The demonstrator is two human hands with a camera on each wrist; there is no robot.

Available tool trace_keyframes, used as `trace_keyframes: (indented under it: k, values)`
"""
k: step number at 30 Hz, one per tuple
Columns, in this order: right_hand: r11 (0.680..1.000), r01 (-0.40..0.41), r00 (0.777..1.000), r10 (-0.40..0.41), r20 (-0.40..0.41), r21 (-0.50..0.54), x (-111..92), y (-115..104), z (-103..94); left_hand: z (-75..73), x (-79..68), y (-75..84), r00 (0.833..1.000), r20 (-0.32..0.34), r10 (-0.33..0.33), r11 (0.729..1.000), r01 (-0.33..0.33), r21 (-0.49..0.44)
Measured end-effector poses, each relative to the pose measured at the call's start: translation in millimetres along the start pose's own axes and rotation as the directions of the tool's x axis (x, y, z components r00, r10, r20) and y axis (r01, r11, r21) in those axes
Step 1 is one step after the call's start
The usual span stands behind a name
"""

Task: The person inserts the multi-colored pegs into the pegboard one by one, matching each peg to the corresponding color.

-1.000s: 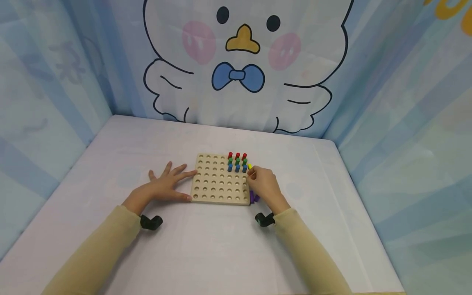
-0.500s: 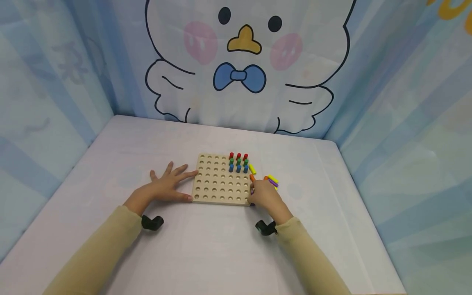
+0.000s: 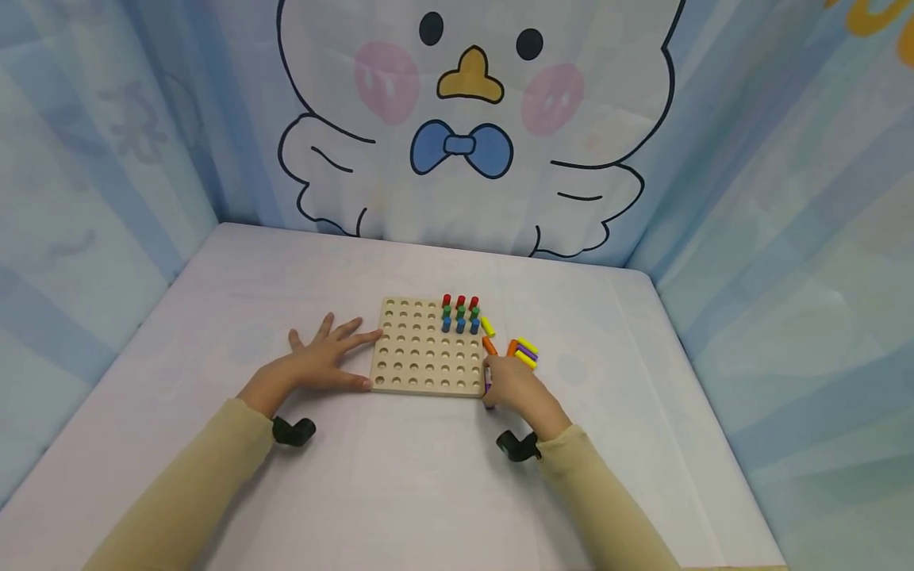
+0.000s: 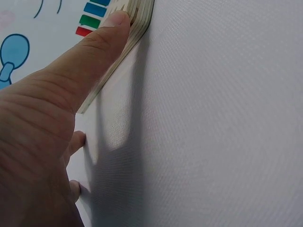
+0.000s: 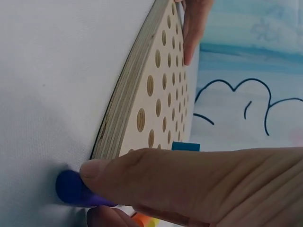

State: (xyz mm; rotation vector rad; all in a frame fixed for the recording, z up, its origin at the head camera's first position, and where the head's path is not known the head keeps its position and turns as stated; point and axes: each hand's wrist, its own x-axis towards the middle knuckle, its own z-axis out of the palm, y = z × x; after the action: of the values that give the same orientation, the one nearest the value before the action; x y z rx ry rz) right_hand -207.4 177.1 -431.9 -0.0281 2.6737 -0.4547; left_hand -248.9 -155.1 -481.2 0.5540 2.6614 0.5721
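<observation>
A wooden peg board (image 3: 421, 357) lies on the table with rows of round holes. Red, green and blue pegs (image 3: 460, 326) stand upright in its far right corner. With fingers spread, my left hand (image 3: 314, 363) rests at the board's left side. Its thumb (image 4: 102, 45) touches the near corner in the left wrist view. At the near right corner, my right hand (image 3: 517, 388) pinches a purple peg (image 5: 73, 189) between thumb and finger, beside the board's edge. The hand hides part of this peg in the head view.
Loose orange (image 3: 489, 346), yellow (image 3: 488, 326) and purple pegs lie right of the board, several clustered beyond my right hand. White cloth (image 3: 400, 476) covers the table. Printed curtains (image 3: 457, 206) close off the back and both sides.
My right hand has moved from beside the blue pegs toward the board's near right corner, uncovering loose pegs, and now pinches a purple one. My left hand stays in place.
</observation>
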Motion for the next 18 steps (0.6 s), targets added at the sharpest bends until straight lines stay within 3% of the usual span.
trace_keyframes:
  k: [10, 18]
  values:
    - [0.998, -0.001, 0.999, 0.004, -0.049, 0.062, -1.5, 3.9, 2.3, 0.5, -0.7, -1.0, 1.0, -0.004, 0.001, 1.0, -0.001, -0.001]
    - [0.99, 0.081, 0.988, -0.064, -0.141, 0.119, 0.6, 4.2, -6.0, -1.4, -2.1, 0.8, 1.0, 0.0, -0.001, 1.0, 0.001, -0.001]
